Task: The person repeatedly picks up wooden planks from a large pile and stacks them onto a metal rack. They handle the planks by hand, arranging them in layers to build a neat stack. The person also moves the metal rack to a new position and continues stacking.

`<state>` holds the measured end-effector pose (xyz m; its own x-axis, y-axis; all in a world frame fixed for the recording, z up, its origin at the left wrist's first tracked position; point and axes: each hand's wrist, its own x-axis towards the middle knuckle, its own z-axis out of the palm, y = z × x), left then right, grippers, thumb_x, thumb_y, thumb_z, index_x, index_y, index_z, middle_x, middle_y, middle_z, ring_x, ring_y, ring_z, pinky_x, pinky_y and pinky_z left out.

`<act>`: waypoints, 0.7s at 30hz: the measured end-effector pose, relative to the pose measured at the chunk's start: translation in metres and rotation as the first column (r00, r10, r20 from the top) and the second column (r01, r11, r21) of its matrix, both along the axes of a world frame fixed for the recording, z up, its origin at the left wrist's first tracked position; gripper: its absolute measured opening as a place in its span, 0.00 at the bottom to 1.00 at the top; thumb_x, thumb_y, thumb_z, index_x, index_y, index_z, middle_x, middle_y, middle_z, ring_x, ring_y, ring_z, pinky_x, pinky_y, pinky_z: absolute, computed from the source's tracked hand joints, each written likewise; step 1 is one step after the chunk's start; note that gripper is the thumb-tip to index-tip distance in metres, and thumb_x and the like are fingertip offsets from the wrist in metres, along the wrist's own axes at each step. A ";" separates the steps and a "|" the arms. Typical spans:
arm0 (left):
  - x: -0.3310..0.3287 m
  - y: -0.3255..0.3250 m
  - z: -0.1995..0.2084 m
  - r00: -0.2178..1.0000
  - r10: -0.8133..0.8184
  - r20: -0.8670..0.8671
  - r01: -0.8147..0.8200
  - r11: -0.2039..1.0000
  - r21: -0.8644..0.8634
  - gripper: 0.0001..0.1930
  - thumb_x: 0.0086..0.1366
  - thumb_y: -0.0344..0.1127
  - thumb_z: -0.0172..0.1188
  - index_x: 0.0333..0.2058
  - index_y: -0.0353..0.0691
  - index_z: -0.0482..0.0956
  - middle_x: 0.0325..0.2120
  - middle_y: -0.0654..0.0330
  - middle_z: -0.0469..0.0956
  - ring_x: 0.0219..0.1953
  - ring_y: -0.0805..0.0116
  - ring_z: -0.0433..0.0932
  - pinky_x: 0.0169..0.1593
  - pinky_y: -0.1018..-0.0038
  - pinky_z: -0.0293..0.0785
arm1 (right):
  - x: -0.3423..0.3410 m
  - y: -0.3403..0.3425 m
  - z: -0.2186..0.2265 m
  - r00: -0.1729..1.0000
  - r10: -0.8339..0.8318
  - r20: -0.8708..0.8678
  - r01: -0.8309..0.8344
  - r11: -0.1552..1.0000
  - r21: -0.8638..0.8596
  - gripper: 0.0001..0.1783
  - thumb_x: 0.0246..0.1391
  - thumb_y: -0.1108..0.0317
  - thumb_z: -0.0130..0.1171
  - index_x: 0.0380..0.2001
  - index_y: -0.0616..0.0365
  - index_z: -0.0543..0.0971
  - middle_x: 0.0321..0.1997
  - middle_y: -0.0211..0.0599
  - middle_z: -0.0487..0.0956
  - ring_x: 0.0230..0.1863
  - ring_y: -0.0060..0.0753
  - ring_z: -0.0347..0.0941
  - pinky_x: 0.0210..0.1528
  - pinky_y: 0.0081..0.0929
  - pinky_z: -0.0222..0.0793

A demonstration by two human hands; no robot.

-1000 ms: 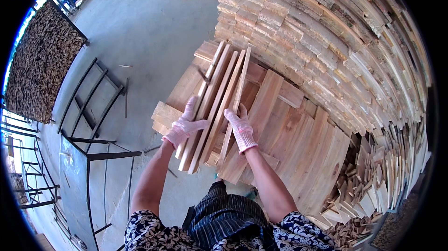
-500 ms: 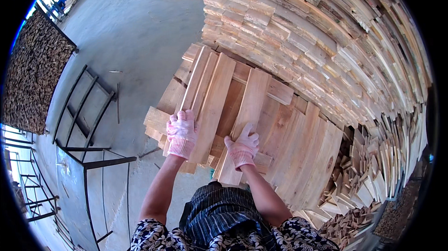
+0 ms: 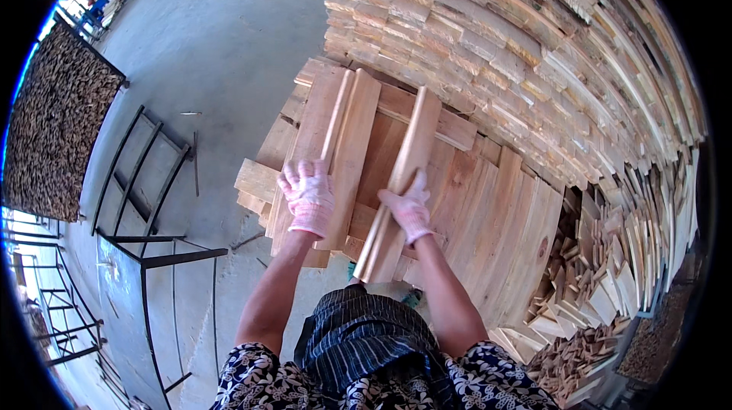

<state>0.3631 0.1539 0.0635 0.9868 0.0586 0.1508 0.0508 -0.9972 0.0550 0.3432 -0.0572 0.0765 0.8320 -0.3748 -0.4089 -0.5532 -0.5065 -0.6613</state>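
My left hand [image 3: 308, 195], in a pinkish-white knit glove, lies with fingers spread on a flat wooden board [image 3: 316, 116] at the left of a low stack. Just right of its fingertips, another board [image 3: 352, 151] shows a pale long edge. My right hand [image 3: 410, 206], gloved alike, grips a narrower board [image 3: 418, 139], with the thumb at its left side and the fingers toward its right. That board is tilted, its pale edge up and its near end close to my body. Darker boards [image 3: 379, 166] show in the gap between the hands.
A tall wall of stacked boards [image 3: 457, 36] rises behind and to the right. More boards [image 3: 488, 234] lie side by side right of my hands. Loose offcuts [image 3: 579, 334] heap at lower right. Black metal frames [image 3: 141, 173] and a metal-topped table [image 3: 122, 295] stand left on the concrete floor [image 3: 206, 44].
My left hand has slid rightward and away across the boards, and the leftmost board now lies flatter. The board at my right hand has tipped, showing its edge; that hand has moved slightly right and away.
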 end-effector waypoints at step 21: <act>-0.015 -0.080 0.040 0.996 -0.058 -0.061 0.027 0.909 -0.415 0.40 0.47 0.36 0.68 0.62 0.44 0.66 0.51 0.42 0.69 0.54 0.40 0.69 0.55 0.50 0.70 | -0.189 -0.239 -0.016 0.953 -0.089 -0.289 -0.068 0.868 -0.492 0.54 0.37 0.55 0.74 0.69 0.39 0.58 0.67 0.56 0.64 0.68 0.59 0.62 0.67 0.50 0.62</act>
